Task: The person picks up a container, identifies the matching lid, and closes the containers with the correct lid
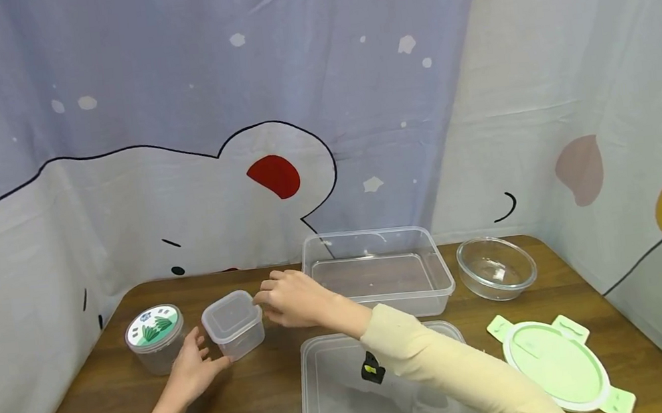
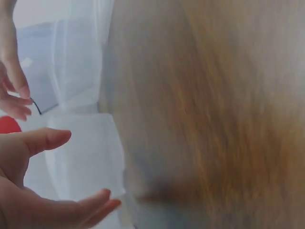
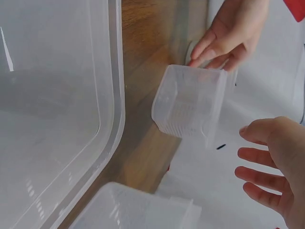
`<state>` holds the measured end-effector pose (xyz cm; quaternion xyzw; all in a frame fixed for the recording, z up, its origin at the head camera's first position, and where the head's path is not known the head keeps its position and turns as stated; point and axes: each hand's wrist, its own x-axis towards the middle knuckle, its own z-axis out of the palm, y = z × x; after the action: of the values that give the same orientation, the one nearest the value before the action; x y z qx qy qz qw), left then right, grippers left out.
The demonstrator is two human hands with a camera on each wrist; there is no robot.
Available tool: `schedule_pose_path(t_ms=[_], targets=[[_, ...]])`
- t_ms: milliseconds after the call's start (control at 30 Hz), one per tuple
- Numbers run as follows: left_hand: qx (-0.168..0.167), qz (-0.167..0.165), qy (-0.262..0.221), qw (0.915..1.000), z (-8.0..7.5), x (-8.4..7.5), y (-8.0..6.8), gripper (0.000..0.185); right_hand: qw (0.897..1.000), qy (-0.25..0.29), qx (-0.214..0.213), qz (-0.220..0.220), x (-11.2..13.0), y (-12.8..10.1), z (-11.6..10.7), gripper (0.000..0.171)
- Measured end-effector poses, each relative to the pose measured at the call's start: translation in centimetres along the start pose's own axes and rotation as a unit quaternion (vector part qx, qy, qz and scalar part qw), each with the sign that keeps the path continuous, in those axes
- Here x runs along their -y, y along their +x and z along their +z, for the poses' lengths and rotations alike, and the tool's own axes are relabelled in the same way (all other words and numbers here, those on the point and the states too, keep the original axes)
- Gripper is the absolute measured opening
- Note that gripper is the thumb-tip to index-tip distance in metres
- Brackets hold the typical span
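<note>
1. Small lidded plastic box [image 1: 236, 327]: standing on the wood-grain surface [image 1: 267, 408], on the person's left side, between both hands. Translucent, rounded corners, lid on top.
2. Left hand [image 1: 193, 369]: at the box's near left side, thumb and fingers spread apart, nothing gripped. Thumb sits by the lower part of the box; from here I can't tell whether it touches.
3. Right hand [image 1: 292, 298]: just beside the box's right side, near the lid corner. Fingers apart and slightly bent, holding nothing; the right wrist view shows a gap to the box.
4. Round clear jar [image 1: 161, 349]: left of the box, near the left hand, green-and-white printed lid.
5. Large rectangular container [image 1: 402, 307]: right of the right hand, clear, lidless. Large translucent lid [image 1: 333, 401] lies flat in front of it, partly under the right sleeve [image 1: 444, 363].
6. Far right: clear round bowl [image 1: 497, 271], with a pale green clip lid [image 1: 556, 364] nearer the person.
</note>
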<state>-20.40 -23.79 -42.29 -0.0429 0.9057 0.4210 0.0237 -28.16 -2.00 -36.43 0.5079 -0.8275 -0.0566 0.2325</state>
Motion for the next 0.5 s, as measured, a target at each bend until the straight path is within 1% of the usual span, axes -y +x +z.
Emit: schedule_pose_path(t_ms=[100,200,333,500], targets=[[-0.001,0.004,0.009,1.0000,-0.1,-0.6,-1.0,0.092,0.999,0.008,-0.030,0.008,-0.6,-0.9,-0.3,0.021],[-0.012,0.013,0.026,0.9995,-0.1,-1.4,-2.0,0.090,0.999,0.015,-0.047,0.022,-1.1,-2.0,-0.7,0.021],[-0.026,0.028,0.055,0.9978,0.1,-2.9,-3.4,0.086,0.996,0.022,-0.072,0.038,-1.9,-3.5,-1.1,0.021],[-0.024,0.056,0.083,0.9947,0.9,-5.3,-4.6,0.076,0.992,0.026,-0.106,0.064,-3.5,-5.7,-1.7,0.021]])
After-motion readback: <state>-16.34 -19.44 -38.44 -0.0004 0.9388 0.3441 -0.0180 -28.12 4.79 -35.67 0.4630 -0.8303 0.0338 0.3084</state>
